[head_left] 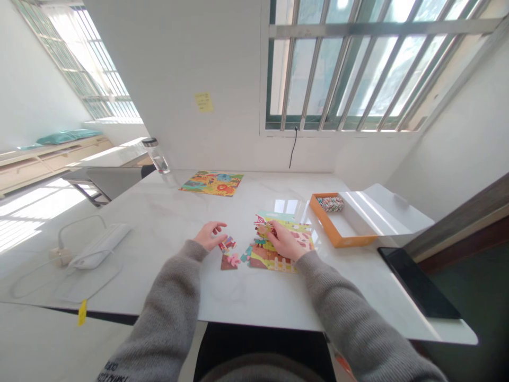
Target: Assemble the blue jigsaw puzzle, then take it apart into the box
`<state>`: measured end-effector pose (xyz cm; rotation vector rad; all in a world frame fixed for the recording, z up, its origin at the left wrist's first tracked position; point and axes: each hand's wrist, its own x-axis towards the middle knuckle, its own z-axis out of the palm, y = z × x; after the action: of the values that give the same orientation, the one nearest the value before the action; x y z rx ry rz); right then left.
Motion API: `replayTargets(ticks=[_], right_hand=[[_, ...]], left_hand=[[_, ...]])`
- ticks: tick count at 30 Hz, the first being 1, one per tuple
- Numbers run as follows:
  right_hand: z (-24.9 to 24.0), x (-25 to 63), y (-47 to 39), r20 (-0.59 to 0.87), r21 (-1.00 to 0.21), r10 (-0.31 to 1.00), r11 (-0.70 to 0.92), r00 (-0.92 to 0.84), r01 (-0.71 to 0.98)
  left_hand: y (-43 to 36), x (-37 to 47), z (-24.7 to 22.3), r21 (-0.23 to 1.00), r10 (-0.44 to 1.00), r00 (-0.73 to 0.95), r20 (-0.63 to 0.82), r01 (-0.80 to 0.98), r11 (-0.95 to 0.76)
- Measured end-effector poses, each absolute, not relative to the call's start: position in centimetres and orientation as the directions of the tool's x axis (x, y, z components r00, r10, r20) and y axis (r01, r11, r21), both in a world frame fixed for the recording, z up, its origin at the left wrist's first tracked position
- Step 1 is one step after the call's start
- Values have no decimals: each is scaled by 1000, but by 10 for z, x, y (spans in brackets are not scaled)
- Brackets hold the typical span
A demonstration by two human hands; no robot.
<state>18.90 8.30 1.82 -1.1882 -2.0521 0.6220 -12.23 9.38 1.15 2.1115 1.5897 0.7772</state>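
Note:
A partly joined farm-scene jigsaw puzzle point(281, 261) lies on the white table, with a fence and a brown field along its lower side. My right hand point(285, 242) rests over its upper left part, thumb and fingers closed on a puzzle piece point(261, 229) at the puzzle's left edge. Left of it, my left hand point(210, 236) hovers with curled fingers apart from the thumb, nothing visible between them. Just beside that thumb are a loose colourful piece point(228, 244), a piece with a pink pig point(230, 260), and a teal piece point(246, 254).
An orange-rimmed box point(342, 241) with a stack of pieces point(330, 203) stands right. Nearer lies a black tablet point(417, 281). A bright animal picture point(214, 183) and a clear bottle point(157, 155) are at the back; a white power strip point(102, 245) with cables is left.

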Motion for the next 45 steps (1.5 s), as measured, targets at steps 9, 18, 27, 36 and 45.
replayTargets(ticks=[9, 18, 27, 36, 45], right_hand=[[17, 190, 84, 325, -695, 876, 476, -356, 539], [18, 188, 82, 316, -683, 868, 488, -382, 543], [12, 187, 85, 321, -671, 861, 500, -394, 548], [12, 186, 85, 310, -681, 855, 505, -417, 529], [17, 187, 84, 333, -690, 826, 543, -455, 479]], left_hand=[[80, -120, 4, 350, 968, 235, 84, 903, -250], [90, -124, -9, 496, 953, 254, 163, 814, -301], [81, -106, 11, 793, 955, 190, 228, 534, -295], [80, -57, 11, 912, 922, 354, 156, 308, -272], [86, -29, 28, 764, 874, 340, 347, 438, -474]])
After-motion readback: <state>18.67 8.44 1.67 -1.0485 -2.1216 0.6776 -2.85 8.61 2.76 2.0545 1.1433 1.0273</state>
